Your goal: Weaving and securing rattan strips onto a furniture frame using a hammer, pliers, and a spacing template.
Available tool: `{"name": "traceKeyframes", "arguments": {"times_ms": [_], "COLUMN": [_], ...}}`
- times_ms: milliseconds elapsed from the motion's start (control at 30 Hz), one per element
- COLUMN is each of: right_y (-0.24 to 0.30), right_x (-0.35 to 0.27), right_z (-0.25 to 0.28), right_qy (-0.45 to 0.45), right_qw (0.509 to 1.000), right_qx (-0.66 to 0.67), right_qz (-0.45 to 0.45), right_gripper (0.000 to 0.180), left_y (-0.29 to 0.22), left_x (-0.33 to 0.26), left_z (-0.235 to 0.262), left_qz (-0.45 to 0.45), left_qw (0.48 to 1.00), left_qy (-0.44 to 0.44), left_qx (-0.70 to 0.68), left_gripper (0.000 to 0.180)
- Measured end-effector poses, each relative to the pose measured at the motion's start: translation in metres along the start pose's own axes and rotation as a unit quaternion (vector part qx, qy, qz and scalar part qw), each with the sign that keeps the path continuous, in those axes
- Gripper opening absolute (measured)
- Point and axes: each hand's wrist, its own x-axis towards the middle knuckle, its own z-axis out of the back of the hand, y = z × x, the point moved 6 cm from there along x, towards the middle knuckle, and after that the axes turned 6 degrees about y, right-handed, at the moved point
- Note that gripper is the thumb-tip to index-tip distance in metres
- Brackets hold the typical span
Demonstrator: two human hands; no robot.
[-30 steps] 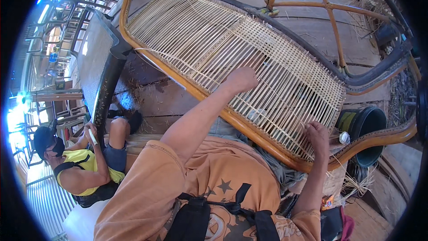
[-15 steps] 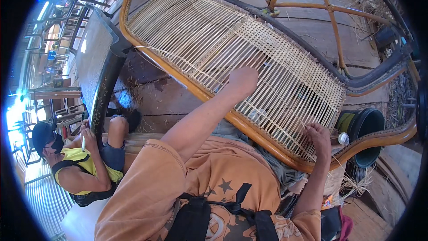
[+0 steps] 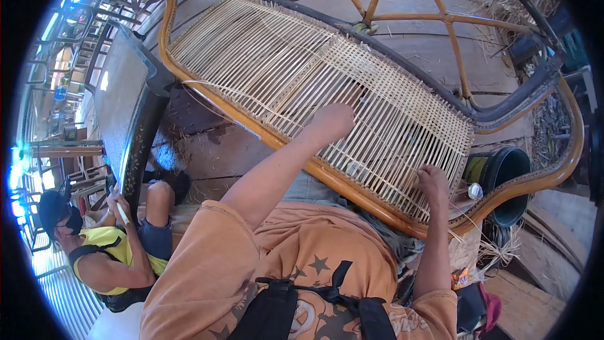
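A long seat frame of varnished brown cane (image 3: 286, 146) lies across in front of me, strung with pale cane strips (image 3: 289, 69). Close crosswise weaving (image 3: 390, 75) fills a band along its far right side. Over the middle of the strips my left hand (image 3: 335, 121) rests closed, its fingertips turned away and hidden. My right hand (image 3: 434, 186) is at the right end of the strips, fingers curled together on a thin cane strip. A loose pale strip (image 3: 204, 82) curves over the near rail at the left.
A dark bucket (image 3: 511, 170) stands beside the frame's right end. Cane offcuts (image 3: 500, 245) lie below it. At the left, a person in a yellow top (image 3: 104, 239) sits by a dark-edged panel (image 3: 141, 132). Brown poles (image 3: 415, 17) cross beyond the seat.
The view has shifted slightly, so the frame sits a little further left. My right hand's fingers have curled in more. My left hand stays closed over the middle strips.
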Motion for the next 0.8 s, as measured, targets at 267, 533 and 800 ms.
{"name": "traceKeyframes", "arguments": {"times_ms": [267,533,800], "right_y": [0.03,0.042,0.036], "right_x": [-0.023,-0.033,-0.026], "right_z": [0.004,0.016,0.004], "right_qy": [-0.038,-0.082,-0.038], "right_qw": [0.996,0.995,0.993], "right_qx": [-0.066,-0.056,-0.098], "right_qz": [-0.037,-0.017,-0.045], "right_gripper": [0.03,0.019,0.022], "left_y": [-0.005,0.031,0.088], "left_x": [0.01,0.016,0.008], "left_z": [0.006,0.064,0.109], "left_qz": [-0.123,-0.058,0.02], "left_qw": [0.98,0.979,0.967], "left_qy": [-0.075,-0.108,-0.132], "left_qx": [0.136,0.164,0.218], "left_gripper": [0.015,0.016,0.02]}}
